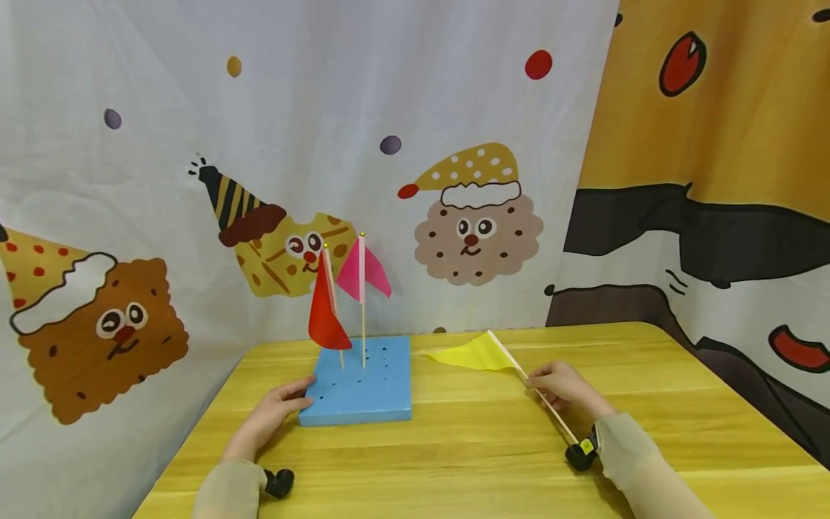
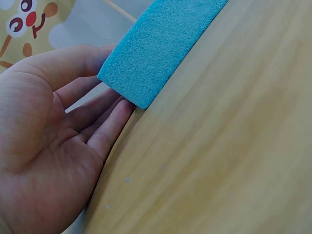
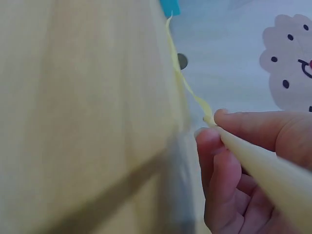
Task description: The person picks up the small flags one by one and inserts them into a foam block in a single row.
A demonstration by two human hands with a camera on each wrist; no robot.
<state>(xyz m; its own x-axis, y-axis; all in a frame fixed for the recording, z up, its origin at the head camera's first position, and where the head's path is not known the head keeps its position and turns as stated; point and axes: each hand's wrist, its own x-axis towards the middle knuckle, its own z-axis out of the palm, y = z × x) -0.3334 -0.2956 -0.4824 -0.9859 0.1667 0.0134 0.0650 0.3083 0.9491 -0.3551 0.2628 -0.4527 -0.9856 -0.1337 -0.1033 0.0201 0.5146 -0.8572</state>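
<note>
My left hand (image 1: 275, 411) rests at the left side of a blue foam block (image 1: 372, 396), its fairly straight fingers touching the edge near the front corner. A red flag (image 1: 327, 324) and a pink flag (image 1: 372, 277) on thin sticks stand up from holes in the block; the red one leans slightly. To the right, my right hand (image 1: 564, 386) pinches the stick of a yellow flag (image 1: 476, 353) between thumb and fingers. That flag is held tilted, its cloth pointing left toward the block. In the right wrist view the stick (image 3: 263, 168) runs past the palm.
The block has several small holes in its top. Everything stands on a yellow wood-grain table (image 1: 454, 461). Behind it hangs a white cloth (image 1: 311, 86) printed with cartoon biscuits and cheese. Black wrist cameras (image 1: 279, 483) sit at both sleeves.
</note>
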